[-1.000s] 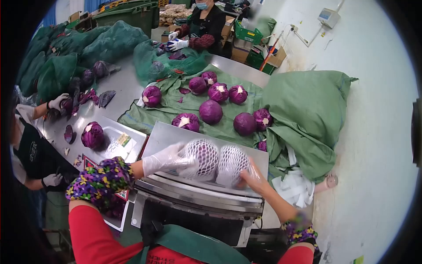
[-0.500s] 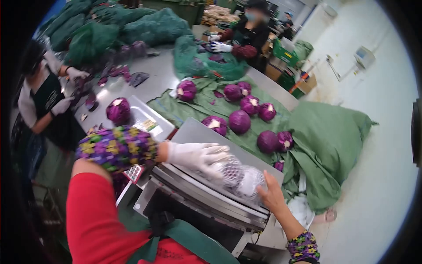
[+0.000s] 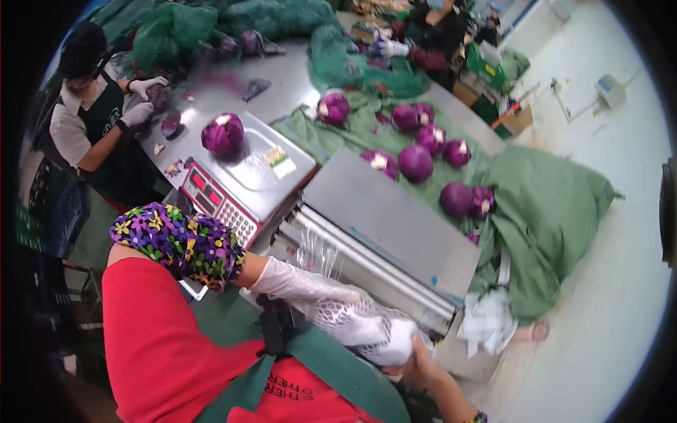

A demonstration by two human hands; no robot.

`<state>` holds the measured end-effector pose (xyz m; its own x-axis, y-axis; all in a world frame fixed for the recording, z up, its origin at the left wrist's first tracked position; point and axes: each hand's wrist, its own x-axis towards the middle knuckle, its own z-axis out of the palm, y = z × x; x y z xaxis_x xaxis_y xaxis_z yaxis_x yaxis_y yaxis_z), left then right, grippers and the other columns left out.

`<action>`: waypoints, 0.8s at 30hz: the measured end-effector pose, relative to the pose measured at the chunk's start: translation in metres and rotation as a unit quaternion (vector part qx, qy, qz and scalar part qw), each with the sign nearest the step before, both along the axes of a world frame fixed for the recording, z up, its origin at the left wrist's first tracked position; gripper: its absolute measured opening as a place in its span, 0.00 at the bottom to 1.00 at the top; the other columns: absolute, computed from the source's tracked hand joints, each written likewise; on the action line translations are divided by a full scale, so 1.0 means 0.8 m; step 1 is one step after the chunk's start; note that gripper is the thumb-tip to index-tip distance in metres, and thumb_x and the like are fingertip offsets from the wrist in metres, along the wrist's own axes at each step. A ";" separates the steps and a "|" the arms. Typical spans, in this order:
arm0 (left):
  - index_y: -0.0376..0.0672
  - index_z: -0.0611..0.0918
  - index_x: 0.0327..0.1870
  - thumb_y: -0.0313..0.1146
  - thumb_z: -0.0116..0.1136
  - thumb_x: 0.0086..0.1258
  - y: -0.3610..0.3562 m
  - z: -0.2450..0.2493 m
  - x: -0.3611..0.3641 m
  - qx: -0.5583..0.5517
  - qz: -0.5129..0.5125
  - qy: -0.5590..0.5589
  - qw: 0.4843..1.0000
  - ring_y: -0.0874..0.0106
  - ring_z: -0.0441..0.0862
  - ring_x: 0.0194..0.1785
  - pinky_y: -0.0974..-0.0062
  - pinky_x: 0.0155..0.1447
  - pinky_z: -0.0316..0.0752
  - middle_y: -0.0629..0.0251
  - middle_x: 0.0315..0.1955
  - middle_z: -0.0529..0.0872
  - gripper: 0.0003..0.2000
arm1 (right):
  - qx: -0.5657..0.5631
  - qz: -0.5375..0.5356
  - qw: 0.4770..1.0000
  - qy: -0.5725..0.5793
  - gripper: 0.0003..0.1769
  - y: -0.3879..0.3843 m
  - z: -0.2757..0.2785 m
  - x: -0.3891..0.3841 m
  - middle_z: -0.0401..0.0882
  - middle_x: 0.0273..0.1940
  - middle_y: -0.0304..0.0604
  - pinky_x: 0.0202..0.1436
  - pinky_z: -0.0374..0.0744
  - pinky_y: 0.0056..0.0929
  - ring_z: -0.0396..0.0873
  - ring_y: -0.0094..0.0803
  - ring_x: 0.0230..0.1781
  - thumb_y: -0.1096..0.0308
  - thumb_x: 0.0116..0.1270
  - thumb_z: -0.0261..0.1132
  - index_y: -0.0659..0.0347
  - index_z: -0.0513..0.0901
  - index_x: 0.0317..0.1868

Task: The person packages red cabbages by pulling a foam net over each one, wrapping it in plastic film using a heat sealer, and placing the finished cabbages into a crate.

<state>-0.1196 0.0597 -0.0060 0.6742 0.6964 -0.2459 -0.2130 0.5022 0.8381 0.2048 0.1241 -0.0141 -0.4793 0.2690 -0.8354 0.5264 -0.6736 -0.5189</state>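
A bundle in white foam netting (image 3: 352, 321), with shiny clear film about it, is held low in front of my body. What lies inside the netting is hidden. My left hand (image 3: 303, 289), in a white glove, grips its left end, though the fingertips are hard to make out. My bare right hand (image 3: 422, 363) has its fingers round the white right end. Just beyond is a wrapping machine with a flat metal plate (image 3: 391, 222) and rollers (image 3: 377, 264). Clear film (image 3: 317, 254) hangs at the rollers' left end.
A scale (image 3: 264, 158) with a red cabbage (image 3: 223, 135) on it stands left of the machine. Several red cabbages (image 3: 416, 163) lie on green cloth, beside a green sack (image 3: 550, 211). One co-worker (image 3: 99, 120) handles leaves at left; another (image 3: 430, 35) works at the back.
Both hands have drawn the netted bundle off the machine's plate, down and toward my body. The camera view has shifted, so the scale shows more fully. The left co-worker's hands have moved.
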 end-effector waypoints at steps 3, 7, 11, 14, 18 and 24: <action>0.34 0.70 0.60 0.44 0.64 0.61 -0.035 -0.030 0.011 -0.192 -0.023 -0.132 0.972 0.70 0.78 0.53 0.74 0.59 0.71 0.61 0.50 0.80 0.31 | -0.149 0.061 0.986 0.041 0.50 -0.026 -0.040 0.007 0.67 0.63 0.57 0.57 0.75 0.45 0.75 0.54 0.56 0.26 0.64 0.36 0.59 0.50 0.72; 0.34 0.71 0.59 0.42 0.63 0.63 -0.074 -0.064 0.014 -0.380 0.025 -0.250 0.890 0.72 0.78 0.52 0.75 0.59 0.71 0.63 0.50 0.80 0.28 | -0.114 -0.012 0.993 0.017 0.48 -0.049 -0.052 0.002 0.73 0.58 0.60 0.59 0.74 0.39 0.75 0.52 0.56 0.27 0.66 0.31 0.59 0.55 0.71; 0.34 0.72 0.58 0.41 0.62 0.64 -0.119 -0.075 -0.014 -0.440 0.180 -0.211 0.854 0.73 0.78 0.52 0.76 0.59 0.71 0.64 0.49 0.81 0.25 | -0.114 -0.148 0.979 0.079 0.43 -0.094 -0.072 0.054 0.75 0.56 0.58 0.56 0.76 0.37 0.79 0.45 0.52 0.34 0.70 0.37 0.63 0.58 0.68; 0.38 0.77 0.54 0.37 0.54 0.71 -0.175 -0.093 -0.002 -0.008 0.290 0.165 0.943 0.79 0.78 0.45 0.80 0.52 0.74 0.69 0.41 0.83 0.16 | 0.104 -0.144 0.979 0.103 0.35 -0.131 -0.074 0.081 0.77 0.52 0.56 0.52 0.78 0.34 0.80 0.41 0.48 0.44 0.72 0.46 0.67 0.62 0.65; 0.40 0.75 0.36 0.33 0.45 0.75 -0.170 -0.081 0.022 0.026 0.378 0.208 0.902 0.86 0.66 0.26 0.85 0.29 0.63 0.77 0.23 0.71 0.09 | 0.293 -0.178 0.939 0.003 0.17 -0.138 -0.071 0.071 0.80 0.31 0.49 0.37 0.82 0.28 0.82 0.34 0.30 0.62 0.73 0.52 0.71 0.73 0.49; 0.45 0.75 0.26 0.43 0.43 0.75 -0.151 -0.067 0.025 -0.349 0.520 0.028 0.779 0.80 0.55 0.13 0.78 0.18 0.48 0.76 0.13 0.65 0.17 | 0.092 -0.442 0.890 0.064 0.18 -0.116 -0.060 0.090 0.62 0.13 0.30 0.12 0.61 0.21 0.60 0.19 0.10 0.56 0.75 0.48 0.56 0.70 0.29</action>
